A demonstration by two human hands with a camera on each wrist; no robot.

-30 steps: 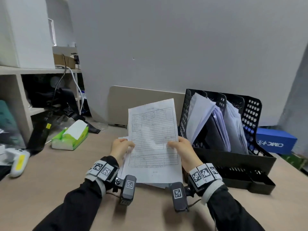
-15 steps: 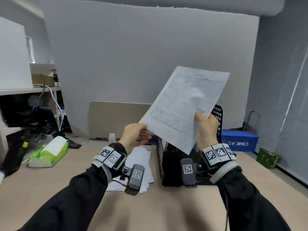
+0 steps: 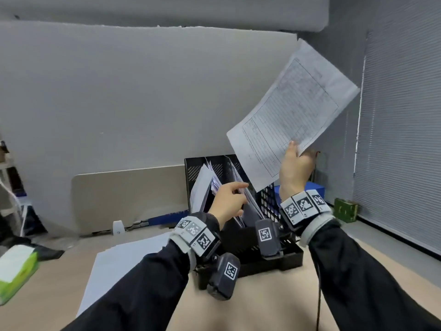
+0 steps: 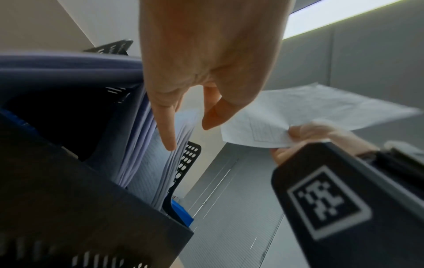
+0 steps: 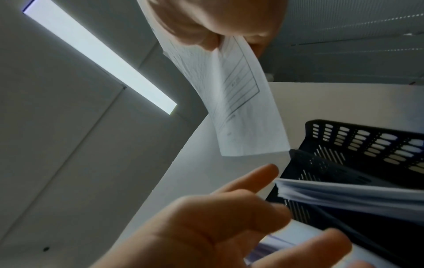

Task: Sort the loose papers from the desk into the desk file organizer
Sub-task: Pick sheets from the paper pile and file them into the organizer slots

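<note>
While our right hand [image 3: 296,168] pinches one sheet [image 3: 293,111] and our left hand [image 3: 226,201], fingers spread, parts the organizer's [image 3: 281,256] filed papers [image 3: 202,185], a stack [image 3: 119,266] remains on the desk [image 3: 262,302].

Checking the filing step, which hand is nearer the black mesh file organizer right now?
Left. The left hand has its fingers among the papers standing in the black mesh file organizer; the right hand is raised above it, holding a printed form sheet.

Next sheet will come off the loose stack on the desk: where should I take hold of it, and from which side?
Judging from the head view, take the loose stack by its near left corner, coming from the left: it lies flat on the desk, so fingers must slide under an edge, and the left arm and file organizer crowd its right side.
</note>
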